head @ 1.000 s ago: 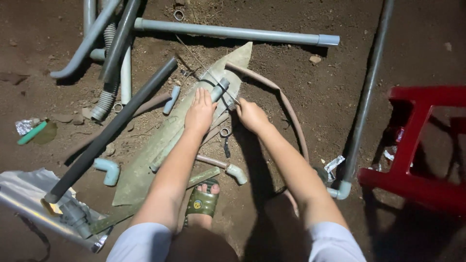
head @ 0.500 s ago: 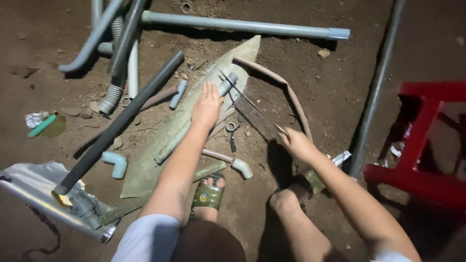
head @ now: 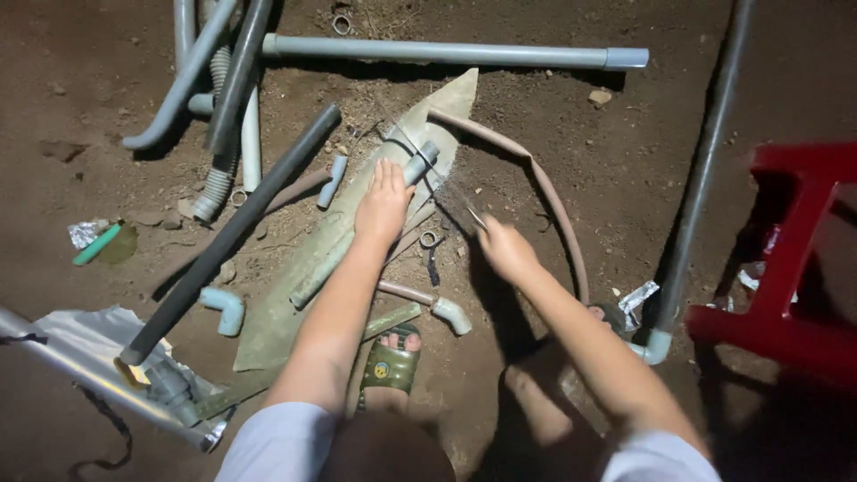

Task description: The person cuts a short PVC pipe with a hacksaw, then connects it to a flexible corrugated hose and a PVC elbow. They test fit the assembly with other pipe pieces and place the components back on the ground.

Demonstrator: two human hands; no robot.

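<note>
Left hand (head: 384, 203) lies flat, fingers spread and unclenched, pressing a grey pipe piece (head: 415, 166) onto a long pointed board (head: 312, 268) on the dirt ground (head: 580, 161). Right hand (head: 504, 250) is closed around the handle end of a thin saw blade (head: 442, 183), motion-blurred, running diagonally up-left to the pipe piece. A pinkish hose (head: 544, 192) curves just right of the board. A dark pipe (head: 237, 228) lies across the board's left side. A long grey pipe (head: 446, 52) lies above. Red stool (head: 790, 268) at far right. Sandalled foot (head: 390, 364) rests on the board's lower end.
</note>
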